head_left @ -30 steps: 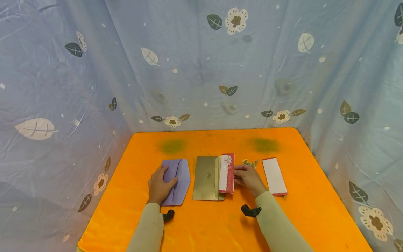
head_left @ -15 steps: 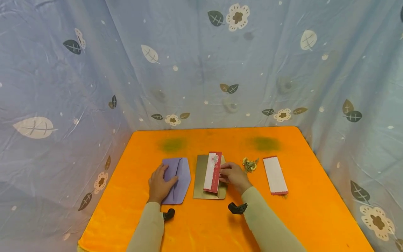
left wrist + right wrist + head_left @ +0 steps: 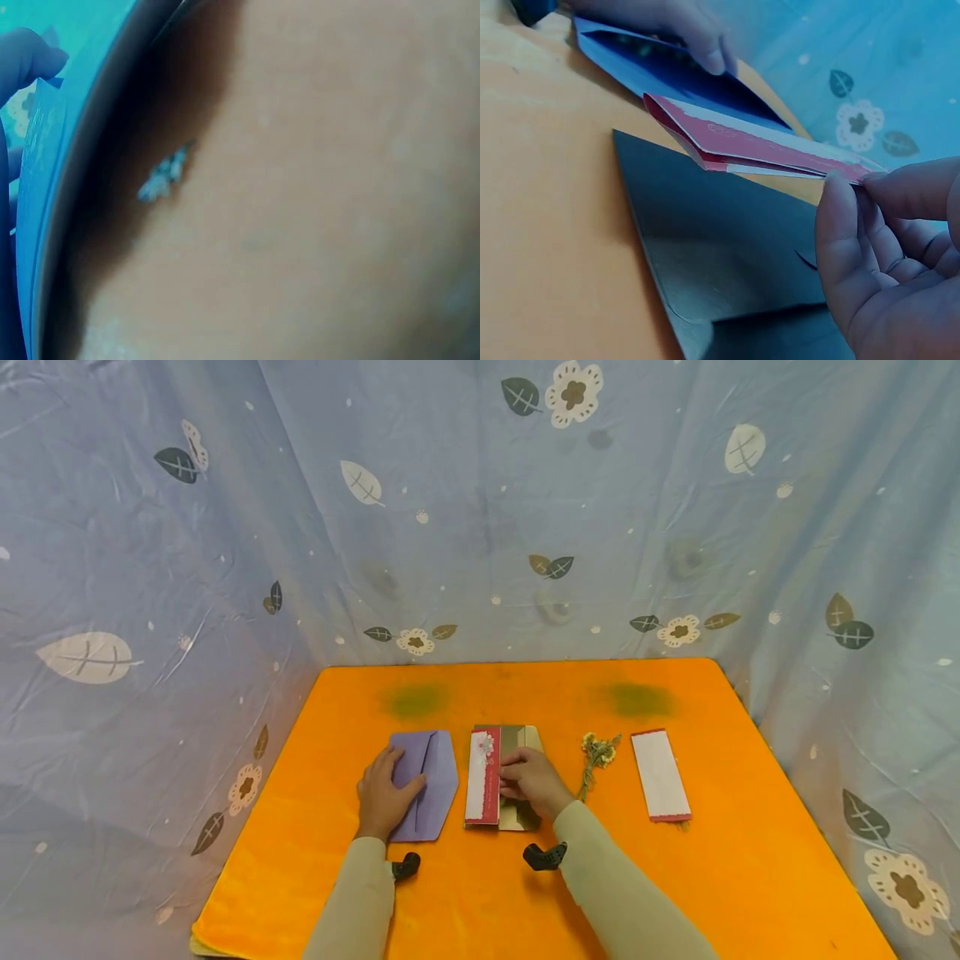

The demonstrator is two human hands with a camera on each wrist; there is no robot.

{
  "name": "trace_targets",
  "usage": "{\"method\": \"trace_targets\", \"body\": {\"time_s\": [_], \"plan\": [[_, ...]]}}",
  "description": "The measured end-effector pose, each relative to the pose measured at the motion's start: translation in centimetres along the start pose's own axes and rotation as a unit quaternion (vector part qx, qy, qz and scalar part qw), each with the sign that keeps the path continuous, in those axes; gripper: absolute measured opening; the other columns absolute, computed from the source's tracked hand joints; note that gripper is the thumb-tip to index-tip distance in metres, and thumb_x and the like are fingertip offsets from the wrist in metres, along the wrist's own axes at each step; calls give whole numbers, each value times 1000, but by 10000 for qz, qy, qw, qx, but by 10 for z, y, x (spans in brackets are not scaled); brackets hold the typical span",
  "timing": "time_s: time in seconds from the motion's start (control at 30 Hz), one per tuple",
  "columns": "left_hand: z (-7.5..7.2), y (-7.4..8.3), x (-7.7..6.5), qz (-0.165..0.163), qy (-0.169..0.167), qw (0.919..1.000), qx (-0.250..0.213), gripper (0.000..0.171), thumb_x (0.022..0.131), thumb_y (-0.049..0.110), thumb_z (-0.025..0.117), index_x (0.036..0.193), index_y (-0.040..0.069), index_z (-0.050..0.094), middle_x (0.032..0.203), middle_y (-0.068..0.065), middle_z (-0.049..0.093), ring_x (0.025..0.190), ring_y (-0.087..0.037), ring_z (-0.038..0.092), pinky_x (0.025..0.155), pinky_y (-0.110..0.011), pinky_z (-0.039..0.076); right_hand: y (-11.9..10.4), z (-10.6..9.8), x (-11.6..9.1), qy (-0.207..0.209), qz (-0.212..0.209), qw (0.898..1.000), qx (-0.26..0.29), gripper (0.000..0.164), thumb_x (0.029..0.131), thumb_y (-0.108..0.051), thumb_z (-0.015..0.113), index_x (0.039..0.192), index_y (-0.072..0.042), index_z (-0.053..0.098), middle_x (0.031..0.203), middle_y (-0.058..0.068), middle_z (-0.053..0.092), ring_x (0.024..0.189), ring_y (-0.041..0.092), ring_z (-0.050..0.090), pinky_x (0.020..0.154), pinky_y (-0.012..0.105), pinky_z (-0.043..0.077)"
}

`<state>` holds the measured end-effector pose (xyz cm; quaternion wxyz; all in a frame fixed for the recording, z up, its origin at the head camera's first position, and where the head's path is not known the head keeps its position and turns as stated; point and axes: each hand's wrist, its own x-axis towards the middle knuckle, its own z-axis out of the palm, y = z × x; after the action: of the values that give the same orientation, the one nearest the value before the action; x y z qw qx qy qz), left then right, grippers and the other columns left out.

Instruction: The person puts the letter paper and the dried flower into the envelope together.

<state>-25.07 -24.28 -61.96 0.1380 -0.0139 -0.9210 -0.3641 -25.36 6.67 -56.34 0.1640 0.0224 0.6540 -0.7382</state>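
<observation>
My left hand [image 3: 384, 793] rests on a purple envelope [image 3: 437, 777], thumb spread across its front. In the right wrist view this envelope [image 3: 757, 105] shows a parted edge with yellowish-green specks within. My right hand [image 3: 531, 779] pinches the right edge of a folded red-and-white card [image 3: 480, 777] with a flower design. The card is over the left part of a gold envelope [image 3: 513, 737], its flap opened to the right. In the right wrist view, the card [image 3: 757, 146] is tilted above the gold envelope [image 3: 720, 247].
A sprig of small yellow flowers [image 3: 597, 752] lies right of the gold envelope. Farther right, a second white card with red ends [image 3: 660, 777] lies with stem tips showing beneath. Orange cloth [image 3: 510, 902] covers the table; a patterned curtain [image 3: 465, 527] surrounds it.
My right hand has carried the card leftward from the gold envelope's right side to its left part, uncovering the flower sprig. My left hand has stayed on the purple envelope.
</observation>
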Motion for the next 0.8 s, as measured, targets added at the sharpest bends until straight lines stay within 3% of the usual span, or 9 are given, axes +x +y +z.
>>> {"method": "trace_targets", "body": {"time_s": [0.3,0.8], "plan": [[1,-1,0,-8,65,10000,-75,74,93,41,82,155,6,59,165,-20,46,150,-46,38,116,-66,22,8,21,5,-110,59,9998,141,14,106,2,63,118,9,61,105,20,67,77,23,71,77,37,64],[0,0,0,-177,174,9992,-314,72,94,41,82,154,8,59,165,-18,46,149,-44,39,121,-65,18,15,59,6,435,88,9989,171,17,107,1,62,123,7,61,108,20,67,80,26,72,78,39,64]]}}
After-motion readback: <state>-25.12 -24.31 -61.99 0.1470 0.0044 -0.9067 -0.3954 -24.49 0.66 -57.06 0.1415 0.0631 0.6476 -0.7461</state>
